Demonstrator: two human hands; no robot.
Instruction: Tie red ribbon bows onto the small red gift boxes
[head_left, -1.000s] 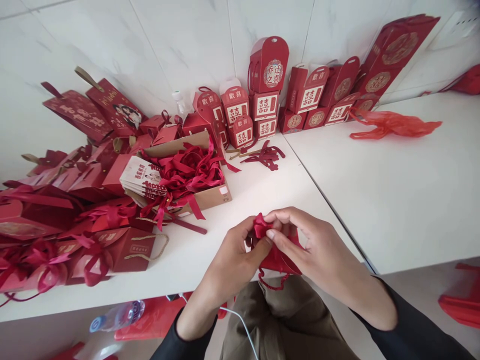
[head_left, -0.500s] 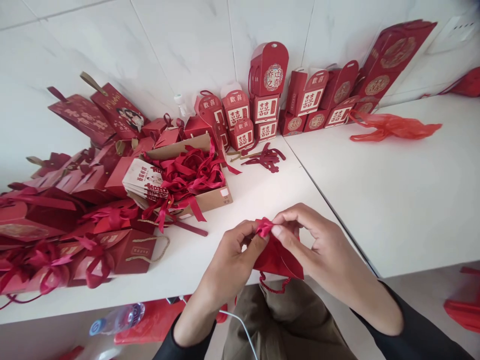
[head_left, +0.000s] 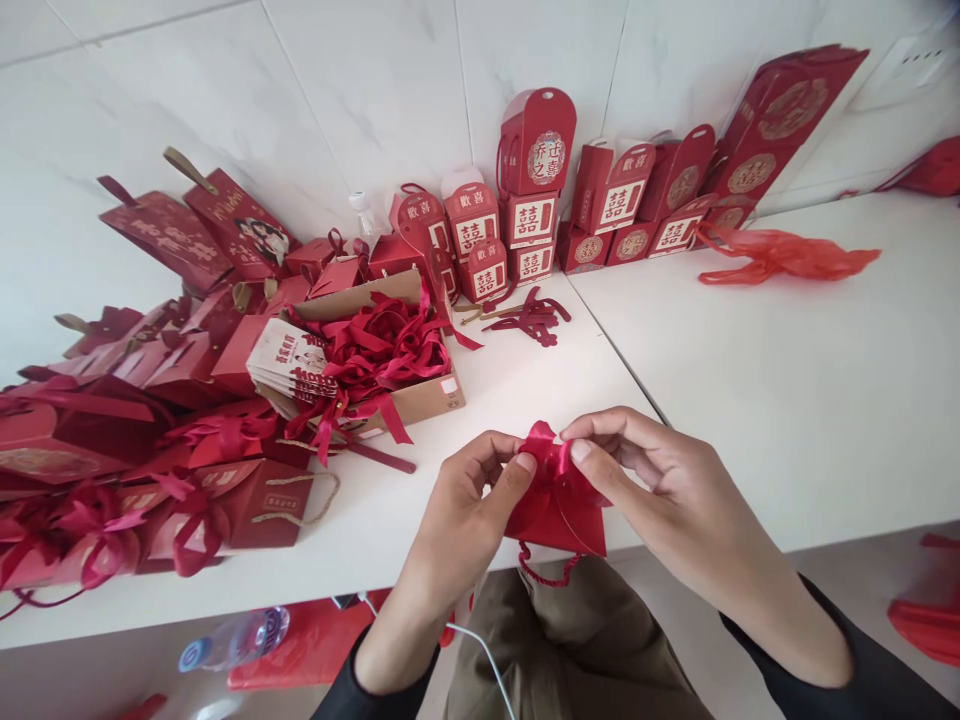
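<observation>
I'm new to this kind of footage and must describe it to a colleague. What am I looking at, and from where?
There is no machine: these are a person's own bare hands, seen by one camera worn on the head, looking forward and down. The fingers of the left hand and right hand pinch a red ribbon above a small red box. On the white table, a cardboard box holds loose ribbons; red gift boxes crowd the left, and a plastic bag lies toward the right.
</observation>
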